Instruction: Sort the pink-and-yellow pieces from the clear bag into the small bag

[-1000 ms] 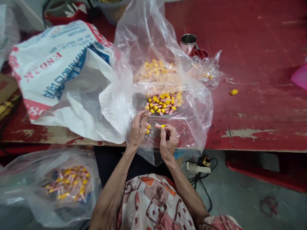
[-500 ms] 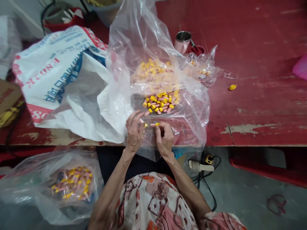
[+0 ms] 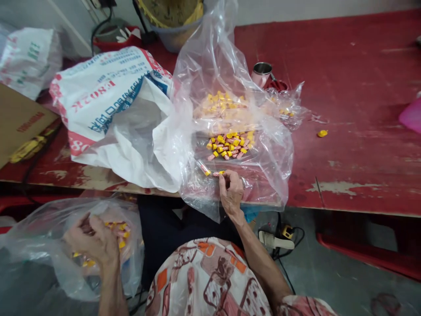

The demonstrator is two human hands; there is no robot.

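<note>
Red-painted tabletop point(image 3: 355, 87), worn and chipped, runs out ahead of you. Your right hand point(image 3: 231, 192) pinches a small pink-striped tube point(image 3: 217, 174) with a yellow cap between its fingertips, just above a clear plastic bag point(image 3: 272, 175) holding a heap of the same pieces point(image 3: 228, 146). They look light, stiff and slippery, so the cap seems the surest place to hold. Your left hand point(image 3: 93, 242), fingers curled, is down in a second clear bag point(image 3: 39, 224) below the tabletop's edge; whether it grips anything is hidden.
</note>
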